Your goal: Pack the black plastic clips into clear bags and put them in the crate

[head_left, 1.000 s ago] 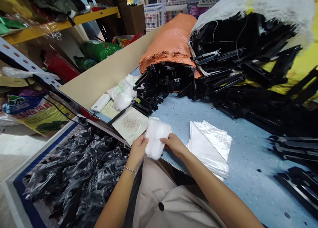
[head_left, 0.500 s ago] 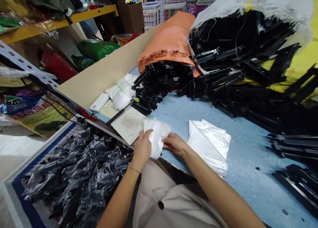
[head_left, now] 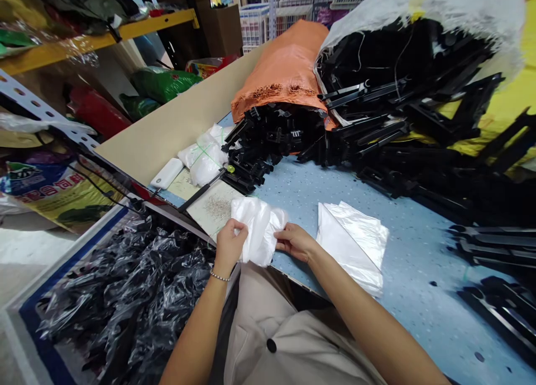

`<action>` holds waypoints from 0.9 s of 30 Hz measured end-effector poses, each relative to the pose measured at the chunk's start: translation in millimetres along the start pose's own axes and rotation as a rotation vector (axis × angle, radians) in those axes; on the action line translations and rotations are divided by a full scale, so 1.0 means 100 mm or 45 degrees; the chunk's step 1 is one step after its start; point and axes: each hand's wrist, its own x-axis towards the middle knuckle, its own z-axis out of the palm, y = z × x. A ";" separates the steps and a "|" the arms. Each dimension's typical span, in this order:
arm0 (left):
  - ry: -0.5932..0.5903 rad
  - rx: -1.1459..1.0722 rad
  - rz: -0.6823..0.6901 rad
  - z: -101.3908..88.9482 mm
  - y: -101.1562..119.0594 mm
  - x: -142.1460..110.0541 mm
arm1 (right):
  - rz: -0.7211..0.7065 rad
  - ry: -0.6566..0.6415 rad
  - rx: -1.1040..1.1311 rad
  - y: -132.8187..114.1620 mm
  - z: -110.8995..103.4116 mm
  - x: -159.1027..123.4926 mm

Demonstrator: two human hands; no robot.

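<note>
A bundle of thin white plastic bags is stretched between my two hands over the table's front edge. My left hand, with a beaded bracelet at the wrist, pinches its left side. The right edge is gripped between the thumb and fingers of my right hand. On the table to the right lies a flat stack of white plastic bags. A pale square board strewn with small specks sits just beyond my left hand.
Black plastic parts spill from an orange sack, and more from a white sack at right. A white device and a tied white bundle lie at left. Below stands a bin of wrapped black items.
My left hand has moved left and pulled its side of the bag bundle outward, so the bundle is spread wider. My right hand has stayed nearly in place.
</note>
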 end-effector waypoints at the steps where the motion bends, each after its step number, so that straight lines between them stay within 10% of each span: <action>1: 0.021 -0.015 -0.010 -0.05 0.01 0.02 | -0.011 0.010 -0.008 0.00 0.00 0.00; 11: 0.164 -0.370 0.113 -0.62 0.28 0.33 | -0.073 0.088 -0.209 -0.06 -0.02 -0.08; 17: 0.186 -0.273 0.558 -0.79 0.70 0.27 | -0.025 0.188 -0.448 -0.32 -0.14 -0.29; 22: -0.294 0.207 1.362 -0.49 0.95 -0.11 | 0.158 -0.148 -0.115 -0.53 -0.12 -0.53; 27: -0.608 0.518 1.748 -0.24 0.75 -0.43 | -0.024 0.086 0.134 -0.49 -0.34 -0.65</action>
